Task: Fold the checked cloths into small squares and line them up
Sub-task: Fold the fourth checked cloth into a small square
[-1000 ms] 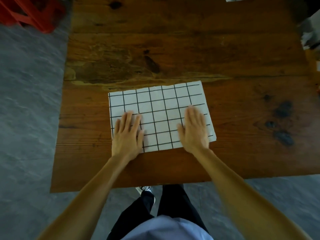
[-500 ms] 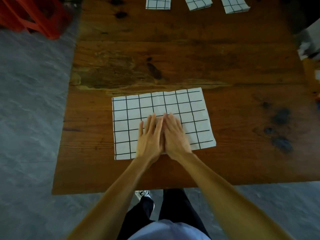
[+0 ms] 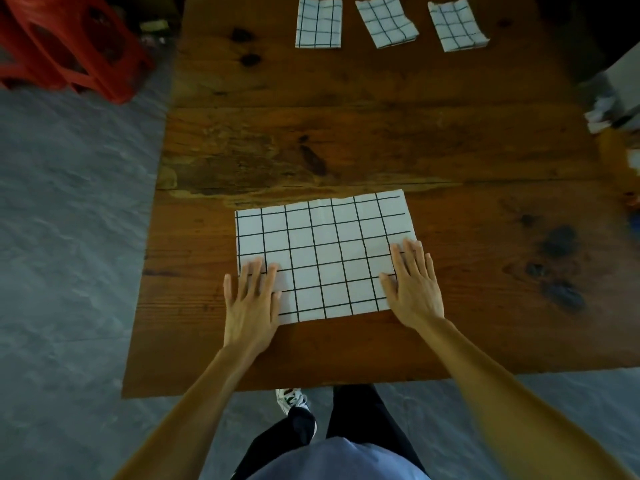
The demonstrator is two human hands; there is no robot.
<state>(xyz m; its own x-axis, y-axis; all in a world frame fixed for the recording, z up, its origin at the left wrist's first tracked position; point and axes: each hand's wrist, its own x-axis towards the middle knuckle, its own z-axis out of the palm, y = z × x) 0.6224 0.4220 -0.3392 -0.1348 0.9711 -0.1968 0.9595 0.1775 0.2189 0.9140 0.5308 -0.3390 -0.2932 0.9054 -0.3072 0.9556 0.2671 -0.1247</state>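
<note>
A white cloth with a black grid (image 3: pixel 325 254) lies flat as a wide rectangle on the near part of the wooden table (image 3: pixel 346 140). My left hand (image 3: pixel 251 299) rests palm down on its near left corner, fingers spread. My right hand (image 3: pixel 414 282) lies flat on its near right edge, fingers apart. Neither hand grips the cloth. At the far edge of the table, three folded checked cloths sit in a row: a left one (image 3: pixel 318 22), a middle one (image 3: pixel 387 22) and a right one (image 3: pixel 456 26).
A red plastic stool (image 3: pixel 65 43) stands on the grey floor left of the table. Crumpled paper and small clutter (image 3: pixel 602 112) sit at the table's right edge. My legs and a shoe (image 3: pixel 292 400) show below the near table edge.
My hands were together at the cloth's middle half a second ago and have slid apart to its left and right ends. The view has tilted up, showing more of the folded cloths.
</note>
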